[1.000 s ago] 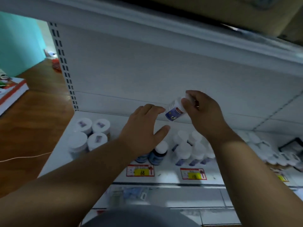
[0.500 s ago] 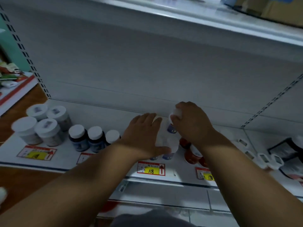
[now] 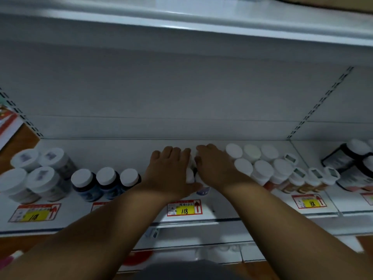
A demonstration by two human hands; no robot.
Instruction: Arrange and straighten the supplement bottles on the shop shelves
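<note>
A cluster of small white-capped bottles (image 3: 190,175) stands mid-shelf above the price tag marked 118 (image 3: 184,208). My left hand (image 3: 171,170) lies over the cluster's left side, fingers across the caps and thumb along the front. My right hand (image 3: 214,168) covers the right side, its fingers curled over a white bottle that is mostly hidden beneath it. The two hands nearly touch. A purple label (image 3: 202,190) shows under my right wrist.
On the white shelf (image 3: 121,150), three dark blue bottles (image 3: 106,182) and several large white jars (image 3: 38,172) stand to the left. To the right are white-capped orange bottles (image 3: 262,166), flip-cap bottles (image 3: 314,176) and black tubs (image 3: 355,162). An upper shelf (image 3: 181,21) overhangs.
The right hand brought the white bottle down from the air into the cluster. Both hands lowered onto the caps. The view shifted right, so more bottles show on the right.
</note>
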